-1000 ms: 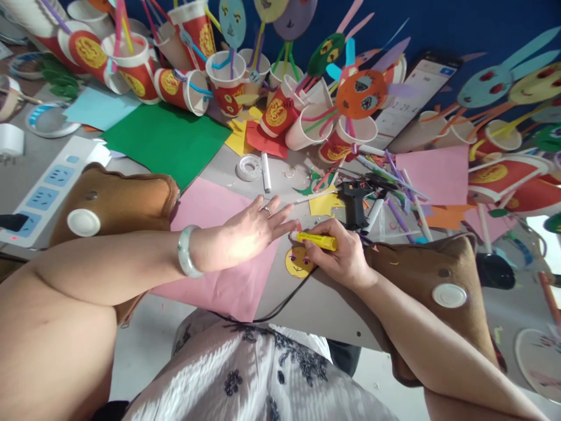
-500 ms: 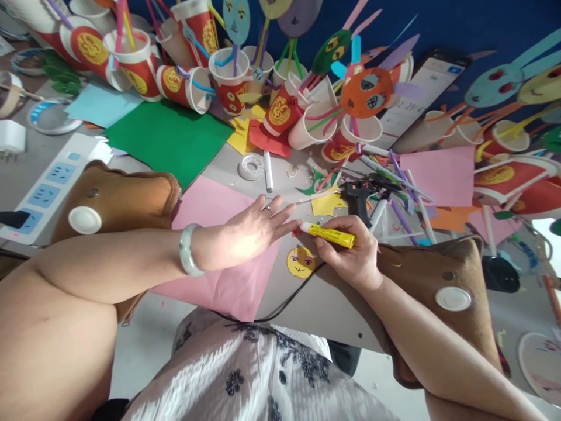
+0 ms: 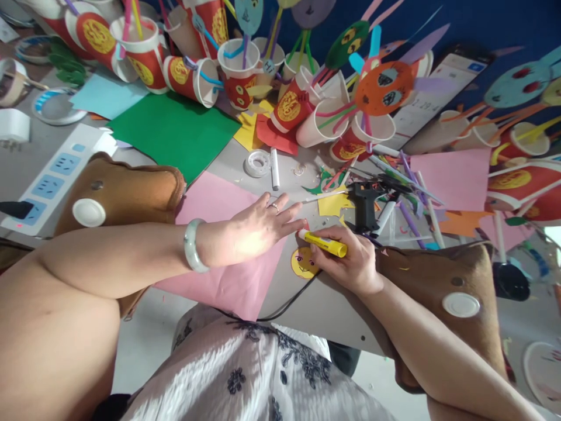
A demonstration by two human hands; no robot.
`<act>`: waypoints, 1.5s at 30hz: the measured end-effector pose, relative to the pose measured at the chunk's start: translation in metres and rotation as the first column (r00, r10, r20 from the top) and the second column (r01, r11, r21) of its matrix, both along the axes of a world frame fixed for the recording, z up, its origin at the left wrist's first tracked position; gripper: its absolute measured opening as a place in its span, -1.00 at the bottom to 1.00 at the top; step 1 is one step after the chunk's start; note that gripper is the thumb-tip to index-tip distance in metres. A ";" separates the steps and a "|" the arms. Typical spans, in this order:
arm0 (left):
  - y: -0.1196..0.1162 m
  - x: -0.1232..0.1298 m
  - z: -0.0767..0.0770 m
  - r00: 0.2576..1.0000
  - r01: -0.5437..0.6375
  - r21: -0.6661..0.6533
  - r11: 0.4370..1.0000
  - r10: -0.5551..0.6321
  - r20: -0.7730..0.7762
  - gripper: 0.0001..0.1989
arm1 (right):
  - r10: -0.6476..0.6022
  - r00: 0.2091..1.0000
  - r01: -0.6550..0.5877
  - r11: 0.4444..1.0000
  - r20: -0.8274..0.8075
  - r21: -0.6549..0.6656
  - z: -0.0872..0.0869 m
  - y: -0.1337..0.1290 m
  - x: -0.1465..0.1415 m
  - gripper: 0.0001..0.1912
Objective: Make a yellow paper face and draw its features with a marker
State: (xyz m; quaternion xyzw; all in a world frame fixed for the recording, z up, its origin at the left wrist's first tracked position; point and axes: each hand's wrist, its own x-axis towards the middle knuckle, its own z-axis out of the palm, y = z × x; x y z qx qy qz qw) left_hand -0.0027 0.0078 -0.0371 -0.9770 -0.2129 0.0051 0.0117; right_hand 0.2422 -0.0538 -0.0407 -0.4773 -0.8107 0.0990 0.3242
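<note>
A yellow glue stick (image 3: pixel 326 243) is gripped in my right hand (image 3: pixel 357 266), its white tip pointing left. That tip is close to a small red scrap (image 3: pixel 305 224) near the fingertips of my left hand (image 3: pixel 256 231). My left hand has its fingers spread, palm down, over the edge of the pink paper sheet (image 3: pixel 225 286); whether a fingertip presses the scrap is hard to see. Just below the glue stick lies a round yellow paper face (image 3: pixel 302 264), partly covered by my right hand.
A black glue gun (image 3: pixel 366 204) lies among straws and paper scraps. Green paper (image 3: pixel 175 137), a tape roll (image 3: pixel 258 164) and a white tube (image 3: pixel 274 168) lie farther back. Decorated paper cups (image 3: pixel 239 73) line the rear. Brown cushions (image 3: pixel 131 196) support both arms; a black cable (image 3: pixel 291 299) crosses the front.
My right hand has moved slightly left and down relative to the table with the glue stick, now covering part of the yellow face. The whole view has shifted a little.
</note>
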 end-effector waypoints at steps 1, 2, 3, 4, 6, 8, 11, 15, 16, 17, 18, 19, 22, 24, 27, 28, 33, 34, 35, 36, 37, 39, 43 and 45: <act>0.000 0.000 -0.001 1.000 0.003 0.002 1.000 -0.003 -0.006 -0.36 | 0.001 1.000 -0.001 1.000 0.015 -0.011 0.000 0.000 0.001 -0.88; 0.000 0.001 -0.002 1.000 0.009 0.003 1.000 -0.009 -0.010 -0.36 | -0.003 0.999 0.004 1.000 0.032 -0.030 -0.001 0.001 0.002 -0.88; 0.001 0.001 -0.002 1.000 0.015 0.002 1.000 -0.015 -0.014 -0.36 | -0.011 0.999 0.013 0.999 0.046 -0.053 -0.001 0.001 0.003 -0.88; 0.001 0.001 -0.003 1.000 0.017 -0.001 1.000 -0.017 -0.016 -0.36 | -0.018 0.998 0.023 0.997 0.058 -0.077 -0.001 0.001 0.004 -0.87; 0.002 0.001 -0.003 1.000 0.017 -0.004 1.000 -0.017 -0.013 -0.36 | -0.030 0.997 0.038 0.992 0.068 -0.117 -0.002 0.001 0.005 -0.85; 0.002 0.001 -0.002 1.000 0.013 0.009 1.000 -0.013 -0.021 -0.37 | -0.038 0.998 0.045 0.991 0.055 -0.129 -0.002 0.000 0.006 -0.85; 0.000 0.000 -0.001 0.999 0.015 0.051 0.999 -0.013 -0.043 -0.37 | -0.074 0.997 0.076 0.992 0.021 -0.099 -0.002 -0.002 0.005 -0.85; 0.001 0.001 -0.005 0.999 0.016 0.058 0.998 -0.014 -0.038 -0.34 | -0.067 0.998 0.068 0.985 0.015 -0.158 -0.002 -0.003 0.004 -0.85; 0.002 0.001 -0.006 1.000 0.015 0.054 0.998 -0.013 -0.027 -0.33 | -0.058 0.998 0.059 0.981 0.012 -0.187 -0.002 -0.002 0.004 -0.85; 0.003 0.001 -0.008 1.000 0.012 0.052 0.999 -0.011 -0.012 -0.32 | -0.051 0.999 0.051 0.977 0.006 -0.207 -0.002 -0.002 0.004 -0.85; 0.003 0.002 -0.009 1.000 0.009 0.051 0.999 -0.009 0.002 -0.32 | -0.055 0.999 0.053 0.975 -0.001 -0.216 -0.002 -0.002 0.004 -0.85; 0.003 0.002 -0.010 1.000 0.006 0.055 0.998 -0.007 0.012 -0.32 | -0.062 0.998 0.059 0.976 -0.007 -0.212 -0.001 -0.002 0.003 -0.86; 0.002 0.002 -0.008 1.000 0.004 0.083 0.997 -0.004 -0.002 -0.34 | -0.071 0.997 0.066 0.983 -0.024 -0.174 0.000 -0.002 0.002 -0.87; 0.001 0.001 -0.006 1.000 0.004 0.098 0.995 -0.002 -0.024 -0.35 | -0.069 0.997 0.061 0.981 -0.036 -0.186 0.001 -0.003 0.001 -0.88; 0.001 0.001 -0.005 0.999 0.010 0.093 0.996 -0.007 -0.033 -0.33 | -0.081 0.996 0.068 0.973 -0.046 -0.219 0.002 -0.004 0.001 -0.88; 0.001 0.001 -0.006 0.999 0.012 0.085 0.996 -0.009 -0.031 -0.32 | -0.095 0.994 0.083 0.973 -0.047 -0.214 0.002 -0.004 0.000 -0.88; 0.002 0.001 -0.011 1.000 0.010 0.059 0.998 -0.010 -0.011 -0.31 | -0.121 0.992 0.109 0.965 -0.035 -0.240 0.002 -0.003 0.000 -0.87; 0.002 0.000 -0.010 1.000 0.015 0.056 0.998 -0.014 -0.014 -0.32 | -0.133 0.990 0.121 0.965 -0.036 -0.233 0.002 -0.003 0.001 -0.88; 0.002 0.000 -0.009 1.000 0.019 0.053 0.998 -0.018 -0.020 -0.34 | -0.162 0.986 0.151 0.966 -0.038 -0.208 0.002 -0.002 0.001 -0.89; 0.001 0.000 -0.007 0.999 0.021 0.048 0.999 -0.020 -0.027 -0.35 | -0.204 0.978 0.195 0.966 -0.041 -0.169 0.002 -0.002 0.001 -0.90; 0.000 0.000 -0.005 0.999 0.021 0.041 0.999 -0.020 -0.035 -0.36 | -0.250 0.967 0.243 0.962 -0.045 -0.127 0.002 -0.002 0.002 -0.91; -0.001 -0.001 -0.001 0.999 0.016 0.025 1.000 -0.015 -0.043 -0.36 | -0.303 0.952 0.299 0.952 -0.053 -0.069 0.001 -0.002 0.002 -0.91; -0.001 0.000 0.001 1.000 0.012 0.006 1.000 -0.011 -0.027 -0.35 | -0.202 0.979 0.198 0.977 -0.041 -0.077 -0.001 -0.002 0.001 -0.88; -0.001 0.000 -0.002 1.000 0.007 0.001 1.000 -0.007 -0.008 -0.34 | -0.142 0.989 0.138 0.984 -0.032 -0.108 -0.001 -0.002 0.001 -0.88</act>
